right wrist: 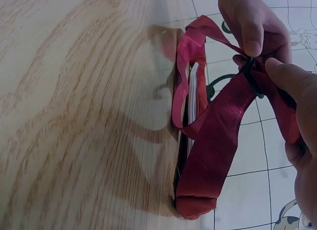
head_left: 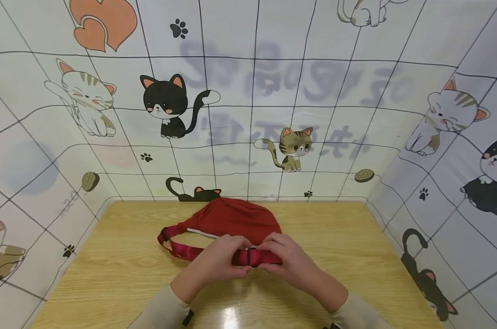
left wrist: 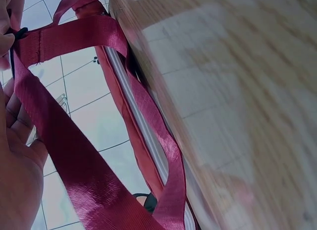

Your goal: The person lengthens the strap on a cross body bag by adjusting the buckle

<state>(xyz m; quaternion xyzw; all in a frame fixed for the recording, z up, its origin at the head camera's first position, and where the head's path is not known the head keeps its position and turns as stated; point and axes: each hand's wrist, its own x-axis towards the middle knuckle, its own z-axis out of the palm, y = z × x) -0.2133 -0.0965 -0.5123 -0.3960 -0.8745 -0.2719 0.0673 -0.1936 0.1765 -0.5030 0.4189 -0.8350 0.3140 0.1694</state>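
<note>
A red waist bag [head_left: 240, 219] lies on the table, its pale zip [head_left: 201, 233] facing the person. Its shiny crimson strap [left wrist: 74, 155] is lifted in front of the bag, with a loop trailing to the left. Around a black slider buckle [right wrist: 251, 79], the strap is pinched from both sides. My left hand [head_left: 219, 259] grips it just left of the buckle, thumb below and fingers above. On the other side, my right hand [head_left: 291, 261] pinches the webbing between thumb and fingers. Fingers hide part of the strap there.
A wood-grain table [head_left: 335, 228] carries the bag. Behind and at both sides stands a white gridded curtain [head_left: 232, 91] printed with cartoon cats. A second black fitting [head_left: 163, 235] sits on the strap's left loop.
</note>
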